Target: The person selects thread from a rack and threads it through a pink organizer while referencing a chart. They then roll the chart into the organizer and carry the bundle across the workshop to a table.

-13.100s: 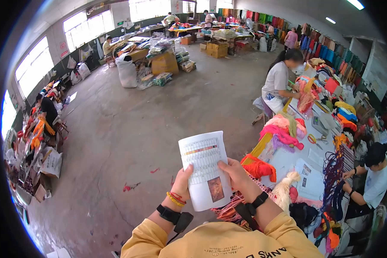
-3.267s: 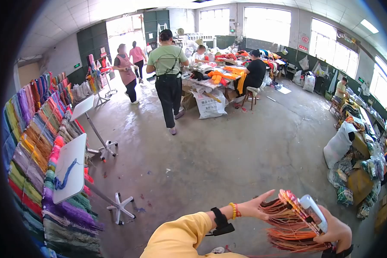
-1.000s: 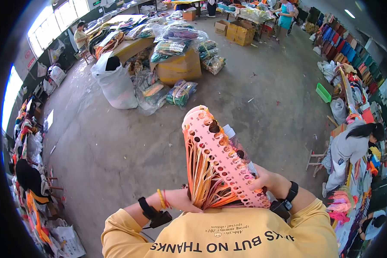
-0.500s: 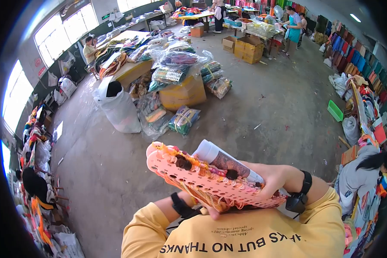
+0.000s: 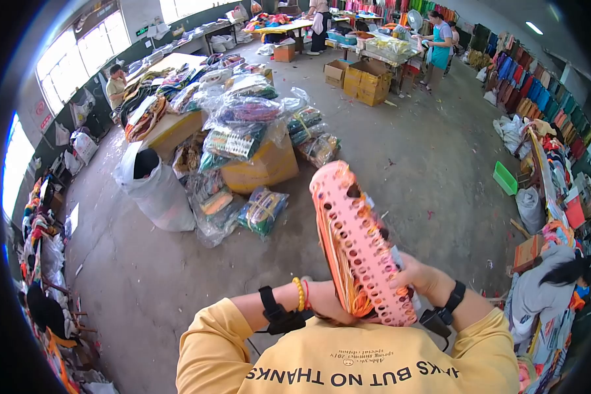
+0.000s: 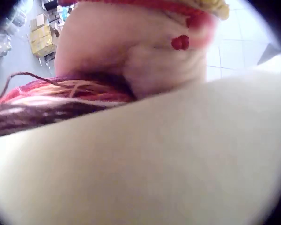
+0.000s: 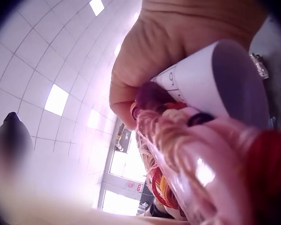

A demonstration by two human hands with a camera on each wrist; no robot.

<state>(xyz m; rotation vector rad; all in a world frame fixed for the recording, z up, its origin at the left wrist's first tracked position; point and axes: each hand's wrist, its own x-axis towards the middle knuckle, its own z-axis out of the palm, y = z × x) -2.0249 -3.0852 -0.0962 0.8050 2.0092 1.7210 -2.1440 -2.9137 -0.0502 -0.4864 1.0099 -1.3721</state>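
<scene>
In the head view a stack of pink punched thread cards [image 5: 369, 259] stands tilted up in front of the yellow shirt [image 5: 348, 358]. Orange and peach embroidery threads [image 5: 352, 289] hang looped from its holes. My right hand [image 5: 415, 274] grips the stack's right edge, thumb over the front. The right wrist view shows a rolled printed sheet [image 7: 192, 75] held in the same hand [image 7: 164, 42] against the cards. My left hand [image 5: 323, 301] is curled around the threads at the lower left, its fingertips hidden. In the left wrist view, red and dark strands [image 6: 47, 96] come out beneath that hand [image 6: 145, 56].
Ahead on the floor are bagged thread packs [image 5: 262, 211], a white sack [image 5: 156, 190] and a cardboard box [image 5: 264, 164]. A long worktable with people lines the right, near a green basket [image 5: 505, 178]. Further boxes [image 5: 368, 82] stand farther back.
Over the last half second the thread cards swing from lying slanted leftward to standing more upright. Earlier, both hands held an unrolled printed sheet; now it is rolled beside the cards.
</scene>
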